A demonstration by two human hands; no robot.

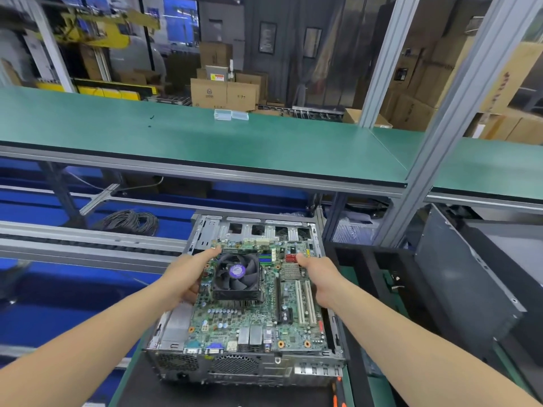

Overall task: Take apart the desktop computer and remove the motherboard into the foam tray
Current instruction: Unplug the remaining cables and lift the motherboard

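The green motherboard (249, 318), with a black CPU fan (236, 276) on it, sits tilted above the open grey metal computer case (255, 368) in the lower middle of the head view. My left hand (191, 274) grips the board's left edge beside the fan, index finger stretched along the edge. On the opposite side, my right hand (318, 274) grips the right edge, thumb on top near a red connector. The far end of the board looks raised over the case. No foam tray is clearly visible.
A long green shelf (205, 142) spans above the workspace, with small clear plastic boxes (231, 115) on it. An aluminium post (440, 142) rises at right. A dark grey case panel (458, 277) leans at right. Coiled black cables (129, 221) lie at left. Cardboard boxes stand behind.
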